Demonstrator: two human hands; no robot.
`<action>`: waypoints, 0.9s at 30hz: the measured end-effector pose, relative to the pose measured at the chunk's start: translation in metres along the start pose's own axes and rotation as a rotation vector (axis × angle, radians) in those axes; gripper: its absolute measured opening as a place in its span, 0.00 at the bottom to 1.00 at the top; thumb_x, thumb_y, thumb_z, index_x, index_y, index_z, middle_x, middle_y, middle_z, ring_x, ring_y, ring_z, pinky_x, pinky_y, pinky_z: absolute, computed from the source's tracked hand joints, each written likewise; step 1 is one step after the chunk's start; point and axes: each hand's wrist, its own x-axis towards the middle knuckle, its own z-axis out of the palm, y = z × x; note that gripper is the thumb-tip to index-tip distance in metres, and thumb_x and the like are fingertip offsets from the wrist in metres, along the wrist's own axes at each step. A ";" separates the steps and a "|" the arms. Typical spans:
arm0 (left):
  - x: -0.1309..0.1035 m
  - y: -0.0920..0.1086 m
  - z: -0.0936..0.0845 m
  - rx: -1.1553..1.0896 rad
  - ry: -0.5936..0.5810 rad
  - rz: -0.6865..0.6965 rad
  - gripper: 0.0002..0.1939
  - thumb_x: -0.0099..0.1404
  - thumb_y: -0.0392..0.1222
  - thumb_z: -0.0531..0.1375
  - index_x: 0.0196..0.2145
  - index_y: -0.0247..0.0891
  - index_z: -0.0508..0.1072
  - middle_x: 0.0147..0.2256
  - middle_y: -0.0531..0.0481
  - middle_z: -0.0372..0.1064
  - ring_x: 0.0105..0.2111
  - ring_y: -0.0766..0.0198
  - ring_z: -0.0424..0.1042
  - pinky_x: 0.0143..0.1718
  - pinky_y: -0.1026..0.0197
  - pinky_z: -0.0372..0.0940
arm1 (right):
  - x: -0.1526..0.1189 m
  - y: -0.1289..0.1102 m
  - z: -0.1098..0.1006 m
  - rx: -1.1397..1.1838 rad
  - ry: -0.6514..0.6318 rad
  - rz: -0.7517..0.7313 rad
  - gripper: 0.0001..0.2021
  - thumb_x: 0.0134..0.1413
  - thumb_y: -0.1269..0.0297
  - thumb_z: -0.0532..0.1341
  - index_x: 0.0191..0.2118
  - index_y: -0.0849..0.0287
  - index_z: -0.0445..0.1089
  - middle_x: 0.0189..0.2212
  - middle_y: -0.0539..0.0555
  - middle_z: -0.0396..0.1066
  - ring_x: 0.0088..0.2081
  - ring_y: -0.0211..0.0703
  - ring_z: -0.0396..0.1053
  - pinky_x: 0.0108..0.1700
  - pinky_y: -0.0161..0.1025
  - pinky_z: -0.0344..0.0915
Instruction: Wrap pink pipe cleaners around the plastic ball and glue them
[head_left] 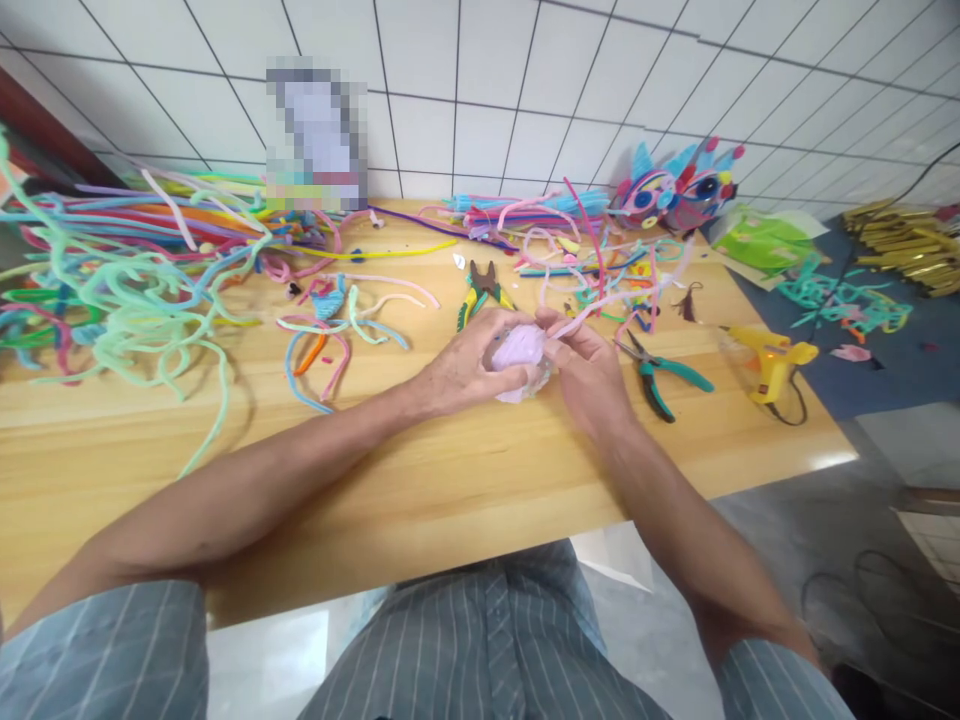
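Note:
A rounded lilac piece [517,347] with a clear, shiny lower edge is held above the wooden table. My left hand [474,362] curls round its left side, thumb across the front. At its right side, the fingers of my right hand [583,362] pinch a pale lilac pipe cleaner [622,308] that runs up to the right. Just behind my left hand lie yellow-green handled pliers [484,290], jaws pointing away. Teal-handled long-nose pliers [664,376] rest to the right of my right hand.
Pipe cleaners in a large tangle [135,290] cover the table's left. A yellow glue gun [772,362] lies near the right edge [817,425]. Colourful figures [675,190] stand by the tiled wall. Gold bundles [907,245] lie at far right.

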 end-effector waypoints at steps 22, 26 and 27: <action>0.000 0.007 -0.003 -0.103 -0.012 -0.064 0.24 0.69 0.50 0.63 0.59 0.39 0.72 0.55 0.40 0.72 0.55 0.50 0.72 0.56 0.51 0.70 | -0.004 0.007 0.001 -0.105 -0.005 -0.033 0.19 0.45 0.46 0.79 0.36 0.49 0.76 0.55 0.50 0.78 0.50 0.48 0.77 0.54 0.48 0.76; 0.001 0.012 -0.002 -0.116 0.011 -0.107 0.25 0.65 0.50 0.67 0.57 0.39 0.72 0.54 0.41 0.73 0.55 0.50 0.72 0.57 0.50 0.70 | -0.004 0.007 0.002 -0.120 0.000 -0.035 0.21 0.43 0.43 0.79 0.36 0.49 0.75 0.54 0.51 0.78 0.50 0.49 0.76 0.52 0.48 0.76; 0.001 0.013 -0.001 -0.111 0.018 -0.104 0.25 0.65 0.49 0.67 0.57 0.39 0.72 0.54 0.41 0.73 0.55 0.50 0.73 0.58 0.50 0.70 | -0.004 0.007 0.002 -0.122 -0.005 -0.041 0.21 0.44 0.43 0.79 0.36 0.49 0.75 0.54 0.51 0.78 0.50 0.49 0.76 0.52 0.48 0.75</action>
